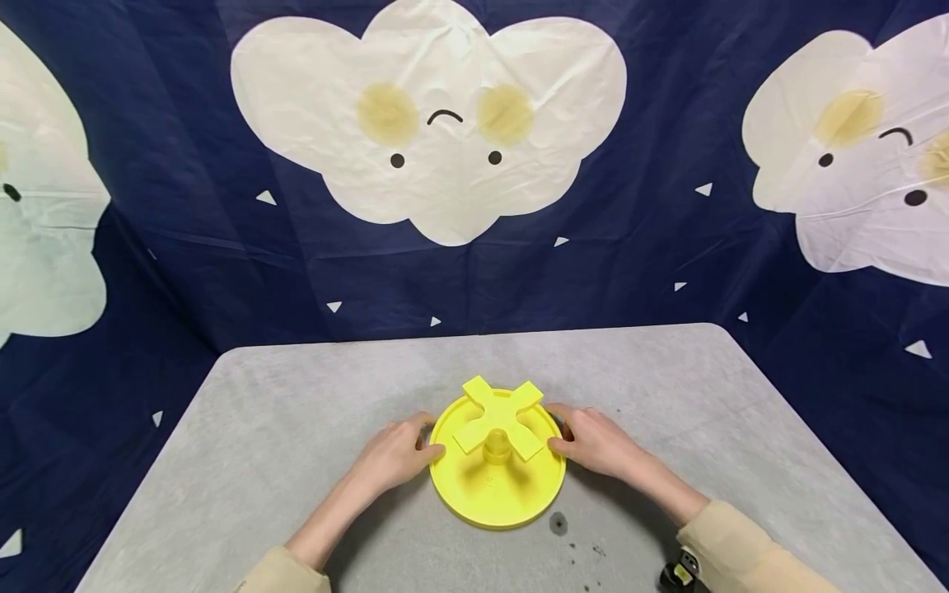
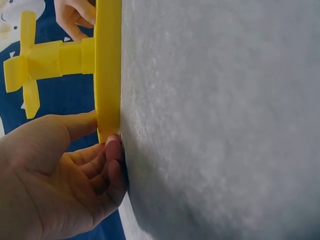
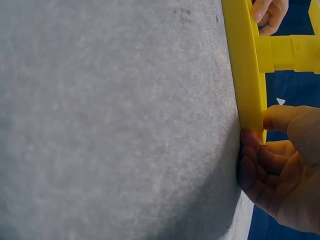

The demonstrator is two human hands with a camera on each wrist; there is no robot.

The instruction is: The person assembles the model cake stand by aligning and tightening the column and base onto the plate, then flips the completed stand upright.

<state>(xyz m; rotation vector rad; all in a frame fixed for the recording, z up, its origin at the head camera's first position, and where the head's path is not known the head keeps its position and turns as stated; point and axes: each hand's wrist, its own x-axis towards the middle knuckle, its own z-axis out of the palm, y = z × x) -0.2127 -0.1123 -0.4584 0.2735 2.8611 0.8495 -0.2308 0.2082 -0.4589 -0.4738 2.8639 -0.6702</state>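
Note:
A yellow plastic disc [image 1: 495, 498] with a raised rim lies flat on the grey table, cross-side up. From its middle rises a short stepped post [image 1: 497, 450], topped by a flat four-armed cross [image 1: 498, 416]. My left hand [image 1: 396, 451] pinches the left edge of the disc, thumb over the rim and fingers curled at its outer side, as the left wrist view shows with the hand [image 2: 65, 170] close to the tabletop. Opposite it, my right hand [image 1: 599, 442] grips the right edge the same way; in the right wrist view its fingertips [image 3: 248, 140] meet the disc's lower side.
The grey table [image 1: 296, 395] has rounded far corners. Dark spots [image 1: 558, 524] mark its surface in front of the disc. A small black object [image 1: 678, 572] sits by the right sleeve. Dark blue cloth [image 1: 460, 288] with white clouds hangs behind and at both sides.

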